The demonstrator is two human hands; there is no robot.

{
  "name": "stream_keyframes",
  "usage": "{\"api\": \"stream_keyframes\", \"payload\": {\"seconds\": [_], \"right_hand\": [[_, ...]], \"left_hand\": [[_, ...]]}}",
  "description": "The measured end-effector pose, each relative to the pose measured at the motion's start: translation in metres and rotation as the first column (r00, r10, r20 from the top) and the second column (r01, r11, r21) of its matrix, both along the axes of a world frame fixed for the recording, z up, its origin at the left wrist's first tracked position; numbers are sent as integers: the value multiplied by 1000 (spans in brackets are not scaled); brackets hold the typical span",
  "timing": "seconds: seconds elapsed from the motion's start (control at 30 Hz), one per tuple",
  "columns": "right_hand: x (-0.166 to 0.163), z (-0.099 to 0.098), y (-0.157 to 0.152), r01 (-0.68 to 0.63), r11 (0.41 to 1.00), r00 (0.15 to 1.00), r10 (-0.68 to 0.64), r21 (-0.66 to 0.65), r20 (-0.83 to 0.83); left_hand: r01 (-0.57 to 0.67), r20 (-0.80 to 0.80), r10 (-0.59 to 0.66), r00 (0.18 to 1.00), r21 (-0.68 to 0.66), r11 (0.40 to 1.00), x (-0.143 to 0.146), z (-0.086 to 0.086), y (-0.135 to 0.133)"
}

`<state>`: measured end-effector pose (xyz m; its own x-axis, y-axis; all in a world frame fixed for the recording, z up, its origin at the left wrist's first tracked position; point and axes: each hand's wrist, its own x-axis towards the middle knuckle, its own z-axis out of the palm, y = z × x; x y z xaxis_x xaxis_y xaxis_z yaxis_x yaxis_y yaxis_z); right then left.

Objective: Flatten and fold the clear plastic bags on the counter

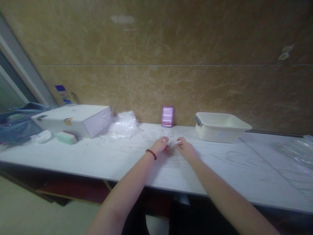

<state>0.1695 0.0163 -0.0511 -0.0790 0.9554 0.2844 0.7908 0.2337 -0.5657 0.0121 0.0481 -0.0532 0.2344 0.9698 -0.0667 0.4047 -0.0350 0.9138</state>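
Both my hands rest close together on the white table (pixel 102 160), a little in front of the wall. My left hand (pixel 160 145), with a red bead bracelet (pixel 151 153) on the wrist, has its fingers curled in a pinch. My right hand (pixel 184 147) is curled the same way, a few centimetres to the right. Between the fingertips lies a thin clear plastic film (pixel 172 139), hard to make out against the tabletop. Both hands appear to pinch its edges.
A cream plastic basin (pixel 220 126) stands at the right by the wall. A small pink box (pixel 167 116) leans on the wall. At the left are a white flat box (pixel 73 119), crumpled clear plastic (pixel 122 125), a green sponge (pixel 66 137) and blue cloth (pixel 17 122). Clear sheeting (pixel 293 150) covers the far right.
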Motion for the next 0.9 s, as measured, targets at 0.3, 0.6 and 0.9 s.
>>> {"api": "stream_keyframes", "payload": {"seconds": [0.3, 0.6, 0.9], "right_hand": [[-9, -4, 0, -76, 992, 980, 56, 101, 189], [-12, -4, 1, -140, 982, 967, 108, 129, 231], [2, -4, 4, -196, 971, 978, 185, 137, 93]], "left_hand": [[12, 324, 31, 946, -131, 991, 3, -5, 5], [4, 190, 6, 982, -55, 998, 3, -16, 14], [40, -142, -27, 989, 96, 995, -1, -13, 11]]}}
